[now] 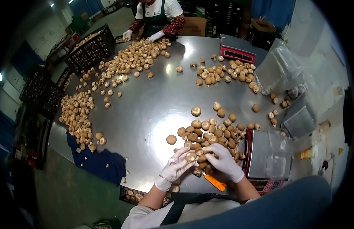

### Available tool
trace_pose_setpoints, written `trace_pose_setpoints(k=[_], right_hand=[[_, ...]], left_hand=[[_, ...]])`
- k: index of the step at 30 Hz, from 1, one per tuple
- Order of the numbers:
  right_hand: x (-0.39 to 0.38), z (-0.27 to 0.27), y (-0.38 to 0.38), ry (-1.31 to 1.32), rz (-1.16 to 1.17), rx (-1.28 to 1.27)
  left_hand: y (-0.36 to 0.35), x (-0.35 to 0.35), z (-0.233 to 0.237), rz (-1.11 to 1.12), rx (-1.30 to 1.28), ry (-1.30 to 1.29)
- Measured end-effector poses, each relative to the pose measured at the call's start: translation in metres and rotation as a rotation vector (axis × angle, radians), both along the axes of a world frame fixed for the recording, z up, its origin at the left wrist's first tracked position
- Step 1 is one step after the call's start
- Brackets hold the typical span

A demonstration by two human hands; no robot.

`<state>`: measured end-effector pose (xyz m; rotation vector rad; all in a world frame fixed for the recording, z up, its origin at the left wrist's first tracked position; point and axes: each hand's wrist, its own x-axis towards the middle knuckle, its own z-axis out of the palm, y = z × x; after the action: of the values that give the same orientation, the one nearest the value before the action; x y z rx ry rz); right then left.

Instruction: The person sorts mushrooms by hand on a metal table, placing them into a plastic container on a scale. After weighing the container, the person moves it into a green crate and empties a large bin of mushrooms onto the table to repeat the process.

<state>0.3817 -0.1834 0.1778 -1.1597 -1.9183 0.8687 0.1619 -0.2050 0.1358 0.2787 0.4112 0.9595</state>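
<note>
My left hand [172, 170], in a white glove, has its fingers closed around a mushroom [190, 156] with its pale underside showing. Just to the right, my right hand [226, 163], gloved too, reaches in with bent, closed fingertips close to that mushroom. Whatever those fingertips grip is hidden among the caps. Beyond both hands spreads a pile of brown mushrooms [219, 133] on the metal table [146, 114]. Below the right hand lies a tool with an orange handle [215, 183]; its other end cannot be made out.
A scale [261, 152] with a clear plastic tray [278, 166] stands at right. Another scale [238, 47] is farther back. Mushroom heaps [77, 116] lie left, beside a dark blue cloth [98, 162]. Across the table, a gloved person [157, 23] handles mushrooms. A black crate [91, 49] borders them.
</note>
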Motion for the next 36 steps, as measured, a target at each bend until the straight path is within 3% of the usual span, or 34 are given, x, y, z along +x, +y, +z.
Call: trace_pose_setpoints(k=[2, 6, 10, 12, 15, 17, 18, 19, 20, 21, 22, 24, 25, 27, 30, 31, 34, 36], right_hand=[[-0.005, 0.011, -0.021, 0.001, -0.004, -0.037], [-0.012, -0.004, -0.051, 0.076, 0.042, 0.120], [-0.015, -0.024, -0.077, 0.154, -0.058, 0.136], [-0.014, -0.028, -0.087, 0.168, -0.064, 0.092], [-0.009, -0.037, -0.101, 0.163, -0.025, -0.242], [-0.007, -0.050, -0.119, 0.064, 0.194, -0.349], [-0.008, -0.052, -0.125, 0.032, 0.333, -0.354], [-0.012, -0.053, -0.130, 0.028, 0.332, -0.361], [-0.017, -0.054, -0.135, -0.100, 0.460, -0.454], [-0.019, -0.055, -0.138, -0.229, 0.592, -0.546], [-0.019, -0.055, -0.138, -0.227, 0.599, -0.553], [-0.019, -0.051, -0.134, -0.133, 0.546, -0.360], [-0.021, -0.048, -0.132, -0.102, 0.459, -0.200], [-0.019, -0.038, -0.130, -0.171, 0.412, -0.191], [-0.012, -0.047, -0.126, -0.317, 0.337, -0.211], [-0.012, -0.053, -0.121, -0.265, 0.235, -0.120], [-0.022, -0.055, -0.096, -0.259, -0.013, 0.035], [-0.028, -0.059, -0.081, -0.363, -0.003, -0.050]], left_hand=[[-0.014, 0.009, 0.006, -0.004, 0.164, 0.264], [-0.043, 0.022, 0.001, 0.039, 0.345, 0.381], [-0.072, 0.028, -0.002, 0.107, 0.384, 0.418], [-0.084, 0.026, -0.003, 0.119, 0.388, 0.456], [-0.102, 0.008, -0.002, 0.155, 0.377, 0.790], [-0.113, -0.027, -0.008, 0.197, 0.428, 1.091], [-0.120, -0.039, 0.007, 0.265, 0.318, 1.315], [-0.127, -0.064, -0.014, 0.333, 0.429, 1.580], [-0.137, -0.094, -0.028, 0.287, 0.585, 1.976], [-0.148, -0.117, -0.044, 0.230, 0.564, 2.321], [-0.154, -0.121, -0.026, 0.038, 0.273, 2.473], [-0.160, -0.121, -0.011, 0.154, 0.267, 2.565], [-0.160, -0.120, -0.015, 0.206, 0.403, 2.459], [-0.154, -0.096, -0.014, 0.238, 0.640, 2.251], [-0.146, -0.051, -0.033, 0.164, 0.649, 1.913], [-0.145, -0.041, -0.046, 0.154, 0.730, 1.973], [-0.132, -0.014, -0.063, 0.178, 0.633, 1.921], [-0.125, -0.006, -0.075, 0.148, 0.690, 1.957]])
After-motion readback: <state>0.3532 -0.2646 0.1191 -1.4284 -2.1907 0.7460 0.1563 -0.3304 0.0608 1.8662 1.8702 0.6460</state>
